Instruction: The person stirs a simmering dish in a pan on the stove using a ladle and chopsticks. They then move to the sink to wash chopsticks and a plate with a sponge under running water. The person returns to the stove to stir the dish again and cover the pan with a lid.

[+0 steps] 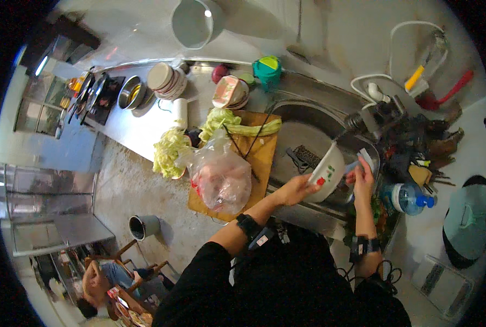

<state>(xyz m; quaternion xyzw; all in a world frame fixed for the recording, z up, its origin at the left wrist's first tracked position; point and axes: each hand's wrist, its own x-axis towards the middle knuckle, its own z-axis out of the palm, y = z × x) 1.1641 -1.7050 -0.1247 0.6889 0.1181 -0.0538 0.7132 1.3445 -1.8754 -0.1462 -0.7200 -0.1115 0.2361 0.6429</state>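
Observation:
My left hand [298, 190] grips the rim of a white bowl [331, 175] with a red flower and green leaves on its side. The bowl is tilted over the stainless steel sink [284, 141], its opening facing left. To the right of the bowl, my right hand [361, 180] has its fingers on a pale flat item [365, 157]; whether this is a cloth or something stiff is unclear. A dark strainer-like piece [304, 158] lies on the sink floor. Left of the sink, a clear plastic bag of pinkish meat [222, 184] rests on a wooden cutting board [263, 163].
Leafy greens [169, 151] and a long pale green vegetable [255, 128] lie around the board. Stacked bowls [167, 81] and a metal bowl [131, 92] stand farther left. A blue-capped bottle [408, 199] is right of the sink. Another person [100, 282] sits at lower left.

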